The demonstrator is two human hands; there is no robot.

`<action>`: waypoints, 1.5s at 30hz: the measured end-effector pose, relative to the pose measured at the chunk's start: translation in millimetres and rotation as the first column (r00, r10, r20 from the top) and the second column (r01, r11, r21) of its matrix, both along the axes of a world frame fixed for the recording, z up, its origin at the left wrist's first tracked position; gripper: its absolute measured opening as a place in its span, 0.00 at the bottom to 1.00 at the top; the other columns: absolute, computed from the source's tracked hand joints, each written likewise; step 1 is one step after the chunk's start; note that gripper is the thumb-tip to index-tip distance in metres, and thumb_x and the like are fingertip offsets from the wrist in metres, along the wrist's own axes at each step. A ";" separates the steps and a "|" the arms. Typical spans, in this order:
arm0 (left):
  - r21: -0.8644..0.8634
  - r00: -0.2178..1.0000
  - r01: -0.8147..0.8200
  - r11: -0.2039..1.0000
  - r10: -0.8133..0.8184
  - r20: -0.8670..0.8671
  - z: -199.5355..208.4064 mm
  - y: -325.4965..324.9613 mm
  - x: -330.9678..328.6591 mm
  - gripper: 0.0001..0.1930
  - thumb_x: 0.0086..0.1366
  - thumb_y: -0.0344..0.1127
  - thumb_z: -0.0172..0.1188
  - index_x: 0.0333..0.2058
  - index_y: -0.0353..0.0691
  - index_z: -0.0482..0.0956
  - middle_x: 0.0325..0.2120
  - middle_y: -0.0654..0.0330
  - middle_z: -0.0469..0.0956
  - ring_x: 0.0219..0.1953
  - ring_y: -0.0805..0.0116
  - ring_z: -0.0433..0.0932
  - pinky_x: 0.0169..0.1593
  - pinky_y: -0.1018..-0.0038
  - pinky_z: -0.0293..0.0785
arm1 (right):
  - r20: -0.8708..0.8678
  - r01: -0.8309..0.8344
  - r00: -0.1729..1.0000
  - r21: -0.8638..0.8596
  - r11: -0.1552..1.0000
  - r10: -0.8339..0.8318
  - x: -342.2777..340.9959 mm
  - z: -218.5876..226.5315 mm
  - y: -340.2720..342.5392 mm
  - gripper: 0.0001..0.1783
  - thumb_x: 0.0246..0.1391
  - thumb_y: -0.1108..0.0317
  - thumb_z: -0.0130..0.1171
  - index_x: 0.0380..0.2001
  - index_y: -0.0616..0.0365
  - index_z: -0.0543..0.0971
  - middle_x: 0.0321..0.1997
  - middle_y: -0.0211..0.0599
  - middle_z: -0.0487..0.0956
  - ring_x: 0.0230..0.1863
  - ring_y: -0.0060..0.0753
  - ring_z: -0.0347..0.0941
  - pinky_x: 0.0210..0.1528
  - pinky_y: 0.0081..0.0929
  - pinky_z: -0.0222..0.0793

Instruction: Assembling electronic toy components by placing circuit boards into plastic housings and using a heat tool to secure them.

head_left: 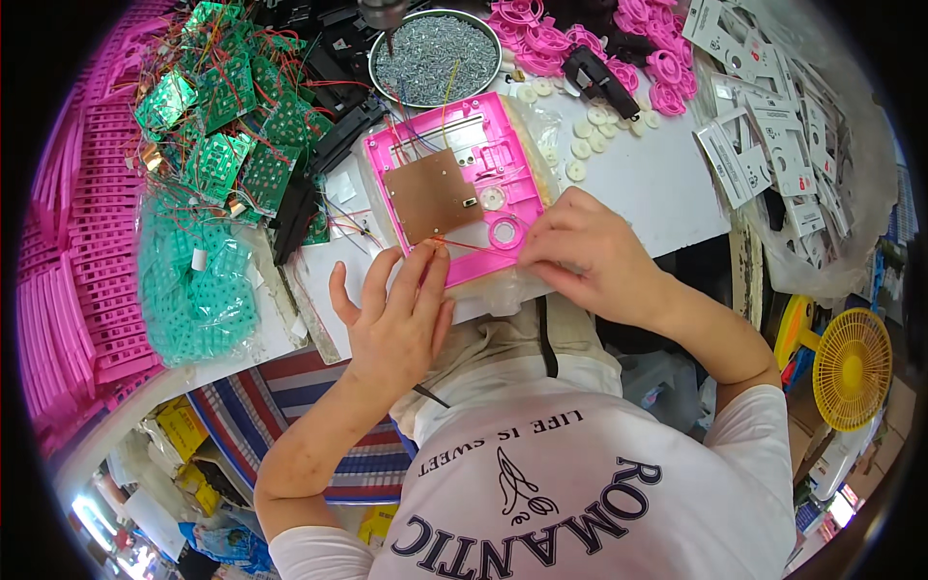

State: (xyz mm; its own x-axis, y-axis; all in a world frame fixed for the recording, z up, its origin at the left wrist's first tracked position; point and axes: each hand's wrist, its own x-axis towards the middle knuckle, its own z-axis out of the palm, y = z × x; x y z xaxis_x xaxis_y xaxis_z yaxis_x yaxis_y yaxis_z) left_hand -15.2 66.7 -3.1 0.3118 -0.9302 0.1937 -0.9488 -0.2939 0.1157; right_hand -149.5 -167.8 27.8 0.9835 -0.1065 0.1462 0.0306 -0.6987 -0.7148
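A pink plastic housing lies in front of me with its inside up. In its left part sits a brown circuit board. My left hand has its fingers stretched out, the fingertips pressing at the board's lower edge. From there a thin red wire runs right across the housing's near side. My right hand pinches at the wire's right end, by the near right corner; its fingers partly hide the tip. A white round part and a pink ring sit right of the board.
Behind the housing is a round tray of small screws, with a screwdriver tip hanging above. Green circuit boards and teal parts lie left. White discs, pink rings and white panels lie right.
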 end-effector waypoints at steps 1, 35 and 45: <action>0.005 1.000 -0.010 1.000 0.010 -0.008 1.0 -1.1 -2.1 0.30 0.58 0.41 0.65 0.60 0.46 0.74 0.57 0.66 0.71 0.60 0.61 0.66 0.68 0.44 0.38 | -0.012 -0.004 1.000 0.012 1.000 0.004 1.8 -0.2 -4.3 0.07 0.46 0.74 0.66 0.31 0.55 0.82 0.34 0.35 0.80 0.41 0.42 0.74 0.43 0.36 0.71; -0.067 0.964 0.148 0.987 -0.159 -0.214 -1.8 -46.3 -37.3 0.35 0.57 0.50 0.65 0.61 0.43 0.72 0.52 0.62 0.71 0.54 0.61 0.70 0.67 0.38 0.38 | 0.318 0.089 0.947 -0.092 0.992 -0.055 -15.2 -43.1 -16.1 0.12 0.38 0.72 0.74 0.29 0.53 0.81 0.42 0.30 0.79 0.42 0.42 0.70 0.40 0.34 0.70; -0.035 0.961 0.174 0.984 -0.177 -0.211 5.2 -51.7 -35.1 0.34 0.55 0.48 0.67 0.61 0.43 0.73 0.51 0.62 0.71 0.54 0.62 0.70 0.68 0.37 0.40 | 0.200 0.097 0.977 -0.115 0.989 -0.072 -17.7 -32.0 -18.3 0.11 0.41 0.71 0.71 0.31 0.53 0.82 0.36 0.30 0.79 0.38 0.39 0.73 0.36 0.32 0.71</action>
